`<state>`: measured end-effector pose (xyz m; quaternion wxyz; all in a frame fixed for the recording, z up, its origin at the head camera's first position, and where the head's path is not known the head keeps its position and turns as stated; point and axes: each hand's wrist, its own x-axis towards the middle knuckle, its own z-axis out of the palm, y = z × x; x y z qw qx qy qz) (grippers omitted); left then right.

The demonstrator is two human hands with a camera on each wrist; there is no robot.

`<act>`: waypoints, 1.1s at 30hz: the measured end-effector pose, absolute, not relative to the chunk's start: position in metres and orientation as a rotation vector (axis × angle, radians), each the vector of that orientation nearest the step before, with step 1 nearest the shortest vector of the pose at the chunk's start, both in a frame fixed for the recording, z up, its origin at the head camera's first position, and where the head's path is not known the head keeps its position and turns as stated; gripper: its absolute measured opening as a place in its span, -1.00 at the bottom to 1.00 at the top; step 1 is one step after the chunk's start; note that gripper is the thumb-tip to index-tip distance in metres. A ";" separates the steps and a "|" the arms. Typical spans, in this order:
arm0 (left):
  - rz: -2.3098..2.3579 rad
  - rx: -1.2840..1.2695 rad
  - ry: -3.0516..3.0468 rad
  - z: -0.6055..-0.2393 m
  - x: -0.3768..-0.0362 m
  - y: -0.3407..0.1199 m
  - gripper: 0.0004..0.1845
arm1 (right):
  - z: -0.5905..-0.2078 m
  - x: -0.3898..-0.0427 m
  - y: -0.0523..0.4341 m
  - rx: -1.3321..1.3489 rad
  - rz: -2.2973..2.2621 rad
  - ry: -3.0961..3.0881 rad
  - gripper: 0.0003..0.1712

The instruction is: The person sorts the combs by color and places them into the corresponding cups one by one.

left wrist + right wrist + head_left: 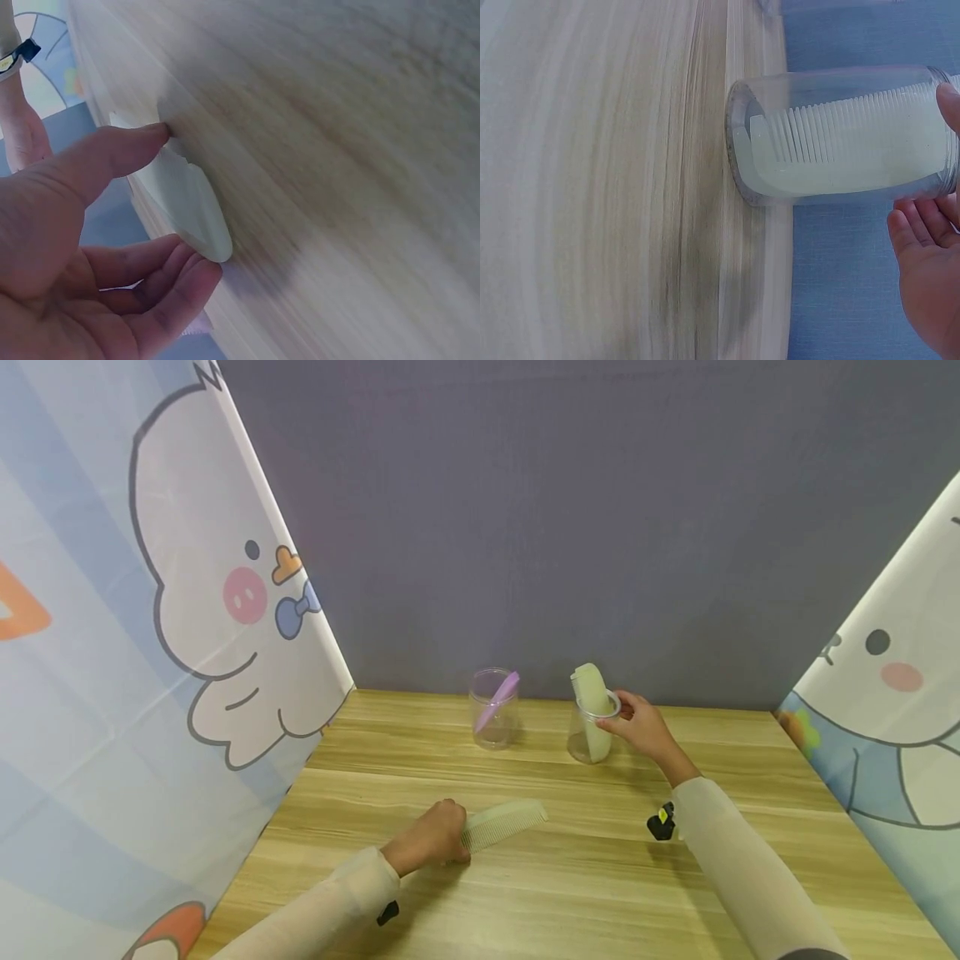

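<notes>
left hand (433,837) grips the handle end of a pale green comb (504,823) lying flat on the table (570,877), fingers (161,289) and thumb curled round it; teeth end points right, free of the hand. right hand (643,727) is at the rim of a clear jar (592,731) with a second pale green comb (840,146) standing in it, fingers (919,232) relaxed and apart beside the glass, thumb on the rim, not clearly wrapped. another clear jar (493,708) to its left holds a purple comb (497,700).

progress, my read: two combs are in jars, one is on the table and in hand, not lifted yet.

unclear: left palm hides most of the handle. right wrist view cuts off most of the hand, so real contact with the jar is hard to judge. small black clip (662,822) by the right sleeve, can't make out what it is.
</notes>
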<state>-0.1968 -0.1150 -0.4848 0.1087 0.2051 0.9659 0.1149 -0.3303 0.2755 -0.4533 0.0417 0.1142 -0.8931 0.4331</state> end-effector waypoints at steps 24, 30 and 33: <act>0.508 0.796 2.874 -0.475 -0.212 -0.118 -0.34 | -0.451 -0.328 0.276 0.350 1.339 -2.725 -0.10; 0.533 0.804 2.890 -0.472 -0.218 -0.119 -0.66 | -0.453 -0.330 0.276 0.345 1.335 -2.728 -0.12; 0.583 0.810 2.906 -0.470 -0.221 -0.120 -0.61 | -0.453 -0.330 0.276 0.350 1.330 -2.730 -0.13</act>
